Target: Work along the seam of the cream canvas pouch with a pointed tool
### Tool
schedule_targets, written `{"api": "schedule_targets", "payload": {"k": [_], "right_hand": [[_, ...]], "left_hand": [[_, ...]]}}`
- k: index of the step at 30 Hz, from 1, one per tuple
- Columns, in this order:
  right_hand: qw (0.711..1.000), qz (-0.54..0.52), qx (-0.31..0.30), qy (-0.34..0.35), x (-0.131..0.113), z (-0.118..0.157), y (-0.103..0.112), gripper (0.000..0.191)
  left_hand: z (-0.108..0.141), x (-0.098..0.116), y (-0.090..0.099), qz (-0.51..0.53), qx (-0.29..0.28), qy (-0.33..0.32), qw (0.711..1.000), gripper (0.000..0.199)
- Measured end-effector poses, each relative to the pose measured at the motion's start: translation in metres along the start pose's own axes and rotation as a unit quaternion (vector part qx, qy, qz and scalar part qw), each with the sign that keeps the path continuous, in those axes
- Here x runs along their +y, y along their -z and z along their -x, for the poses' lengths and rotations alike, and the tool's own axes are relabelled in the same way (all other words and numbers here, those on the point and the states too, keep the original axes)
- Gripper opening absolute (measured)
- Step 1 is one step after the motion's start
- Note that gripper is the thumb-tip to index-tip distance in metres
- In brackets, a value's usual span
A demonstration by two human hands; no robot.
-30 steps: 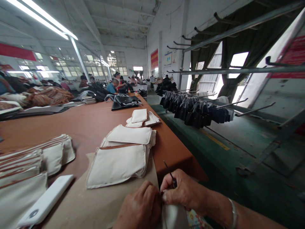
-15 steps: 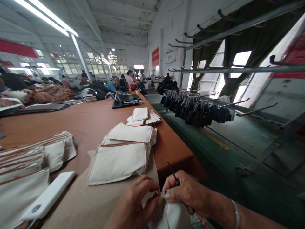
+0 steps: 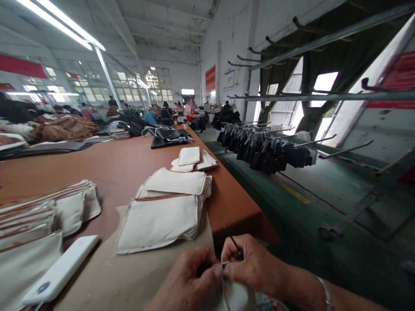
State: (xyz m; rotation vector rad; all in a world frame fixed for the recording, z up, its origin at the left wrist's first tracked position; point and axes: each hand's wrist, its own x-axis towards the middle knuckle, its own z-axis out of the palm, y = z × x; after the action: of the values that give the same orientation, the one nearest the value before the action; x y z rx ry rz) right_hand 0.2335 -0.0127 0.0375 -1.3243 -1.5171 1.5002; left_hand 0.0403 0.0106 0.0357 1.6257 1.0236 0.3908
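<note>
At the lower middle, a cream fabric pouch (image 3: 238, 296) hangs between my hands, its seam facing up. My left hand (image 3: 191, 276) is closed, thumb and forefinger pinching the pouch at the seam end. My right hand (image 3: 253, 263) meets it there, also pinching that edge. Tucked in the curled fingers of the right hand is a thin dark pointed tool (image 3: 238, 248), its tip sticking up and left; its exact kind does not show. Just beyond the left hand lies a stack of cream pouches (image 3: 158, 220) with brown-trimmed edges, on brown paper (image 3: 103, 268).
More cream pouches (image 3: 69, 211) lie in rows at the left, beside a white oblong device (image 3: 61, 270). Farther along the brown table (image 3: 113, 160) are small pouches (image 3: 189, 156) and black bags (image 3: 168, 136). A rack (image 3: 292, 97) with hanging black bags stands right; people work behind.
My left fingers have closed in tighter against the right ones at the pouch's seam. The dark tool has tilted a little more to the left. The view has shifted slightly.
</note>
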Motion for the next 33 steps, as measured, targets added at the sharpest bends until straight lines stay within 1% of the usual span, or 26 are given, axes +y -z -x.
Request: {"api": "schedule_targets", "payload": {"k": [4,7,9,11,13,16,19,23,24,26,29,31,33], "right_hand": [[1.0,-0.02,0.02,-0.002,0.001,-0.002,-0.002,0.014],[0.999,-0.039,0.015,-0.023,0.002,-0.004,-0.003,0.013],[0.999,-0.028,0.014,-0.015,0.003,-0.004,-0.003,0.013],[1.0,0.0,0.016,0.01,0.003,-0.003,-0.002,0.012],[0.999,0.034,0.023,0.031,0.003,-0.001,-0.001,0.011],[0.996,0.067,0.038,0.046,0.003,-0.001,0.0,0.01],[0.996,0.059,0.038,0.056,0.006,-0.003,0.0,0.012],[0.997,0.035,0.032,0.066,0.012,-0.004,-0.001,0.013],[0.996,0.033,0.032,0.079,0.013,-0.004,-0.001,0.013],[0.991,0.033,0.026,0.127,0.015,-0.003,0.0,0.012],[0.974,0.05,0.003,0.219,0.016,-0.001,0.006,0.015],[0.952,0.096,-0.016,0.289,0.017,0.0,0.01,0.016],[0.92,0.162,-0.026,0.357,0.018,0.001,0.013,0.017]], "left_hand": [[-0.002,0.002,-0.004,0.008,-0.01,0.026,1.0,0.035],[-0.004,0.004,-0.007,-0.034,-0.011,0.037,0.999,0.029],[-0.004,0.007,-0.008,-0.07,0.004,0.038,0.997,0.024],[-0.003,0.01,-0.009,-0.087,0.013,0.032,0.996,0.02],[-0.002,0.012,-0.009,-0.076,0.011,0.028,0.997,0.018],[-0.003,0.009,-0.007,-0.021,-0.005,0.033,0.999,0.027],[-0.005,0.003,-0.008,0.023,-0.005,0.04,0.999,0.032],[-0.01,-0.003,-0.011,0.021,0.015,0.056,0.998,0.026],[-0.01,-0.004,-0.012,0.023,0.018,0.057,0.998,0.025],[-0.009,-0.006,-0.012,0.054,0.015,0.063,0.996,0.024],[-0.003,-0.008,-0.009,0.176,-0.013,0.081,0.981,0.02],[0.003,-0.006,-0.006,0.275,-0.007,0.09,0.957,0.018],[0.006,-0.003,-0.004,0.343,0.028,0.094,0.934,0.022]]}}
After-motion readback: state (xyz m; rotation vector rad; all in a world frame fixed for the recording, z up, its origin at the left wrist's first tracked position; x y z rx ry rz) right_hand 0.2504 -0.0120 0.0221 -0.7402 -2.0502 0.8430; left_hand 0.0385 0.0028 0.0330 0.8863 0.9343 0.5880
